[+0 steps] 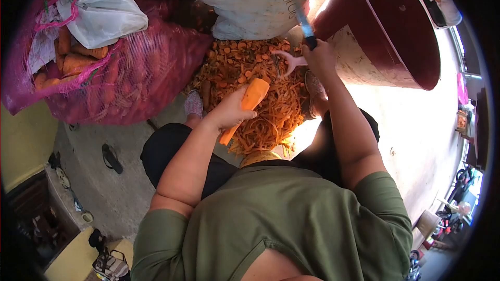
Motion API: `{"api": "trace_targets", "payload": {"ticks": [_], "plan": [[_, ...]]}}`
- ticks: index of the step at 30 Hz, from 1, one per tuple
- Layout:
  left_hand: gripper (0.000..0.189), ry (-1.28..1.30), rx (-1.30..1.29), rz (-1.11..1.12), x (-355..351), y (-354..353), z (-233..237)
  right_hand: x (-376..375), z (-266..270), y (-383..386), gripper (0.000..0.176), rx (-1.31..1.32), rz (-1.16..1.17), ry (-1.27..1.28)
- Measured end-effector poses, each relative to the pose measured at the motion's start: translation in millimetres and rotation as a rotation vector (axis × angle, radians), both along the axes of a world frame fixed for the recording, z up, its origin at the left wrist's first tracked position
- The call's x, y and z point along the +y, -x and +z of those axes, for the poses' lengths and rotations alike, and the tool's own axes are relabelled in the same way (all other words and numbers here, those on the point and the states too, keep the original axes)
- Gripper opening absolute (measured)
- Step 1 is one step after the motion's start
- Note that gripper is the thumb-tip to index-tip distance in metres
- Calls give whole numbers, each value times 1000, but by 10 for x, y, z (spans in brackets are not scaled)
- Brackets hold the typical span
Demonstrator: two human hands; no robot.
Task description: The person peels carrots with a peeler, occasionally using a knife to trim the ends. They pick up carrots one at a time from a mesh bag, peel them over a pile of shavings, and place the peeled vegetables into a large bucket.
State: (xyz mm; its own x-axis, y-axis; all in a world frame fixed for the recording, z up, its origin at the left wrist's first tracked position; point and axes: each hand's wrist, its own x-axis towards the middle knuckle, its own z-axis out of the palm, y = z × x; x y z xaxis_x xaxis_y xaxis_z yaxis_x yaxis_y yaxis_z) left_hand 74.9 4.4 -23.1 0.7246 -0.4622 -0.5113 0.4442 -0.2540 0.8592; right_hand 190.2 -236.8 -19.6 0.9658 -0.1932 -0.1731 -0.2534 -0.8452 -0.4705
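My left hand [229,110] is wrapped round a peeled, bright orange carrot [255,93], whose thick end points up and away from me. In my right hand [320,58] is a knife [305,25] with a dark handle and its blade pointing away. A pale pink Y-shaped peeler [292,62] sticks out to the left from the same hand. Below both hands lies a heap of carrot peelings [273,119] between my feet. Cut carrot rounds [242,46] lie over the far part of the heap.
A pink mesh sack [140,83] with carrots [78,64] at its open mouth stands on the left. Ahead is a white sack [245,0] with writing. To the right is a large dark red tub [401,26]. A dark sandal [111,158] lies on the floor at left.
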Motion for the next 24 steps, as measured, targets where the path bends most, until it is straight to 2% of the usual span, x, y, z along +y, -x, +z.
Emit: {"api": "trace_targets", "payload": {"ticks": [3, 4, 5, 8, 11, 14, 17, 18, 21, 22, 24], "plan": [[66, 144, 143, 86, -9, -35, 126, 77, 146, 138, 30, -60, 181, -137], [65, 207, 177, 111, -12, -35, 143, 140, 180, 177, 30, 18, 260, -129], [65, 267, 215, 134, -6, -26, 159, 155, 148, 173, 29, 30, 247, -122], [65, 217, 341, 157, 0, -63, 230, 165, 97, 166, 28, 52, 205, -114], [63, 160, 267, 165, -6, -32, 191, 255, 252, 203, 28, 30, 185, -141], [63, 71, 98, 85, -54, 3, 16, 459, 286, 376, 29, 71, 409, -88], [62, -39, 98, 12, -67, -1, 120, 336, 55, 231, 27, 91, 308, -10], [62, -49, 91, 1, -54, -4, 116, 259, 146, 161, 27, 89, 273, 60], [62, -77, 20, -15, -12, 11, 90, 15, 22, -29, 28, 34, 68, 78], [61, -86, -38, -15, -25, 35, 60, 98, 141, 41, 30, 38, 81, 81], [61, -90, -73, -22, -58, 22, 105, 362, 242, 305, 30, 63, 293, 5]]}}
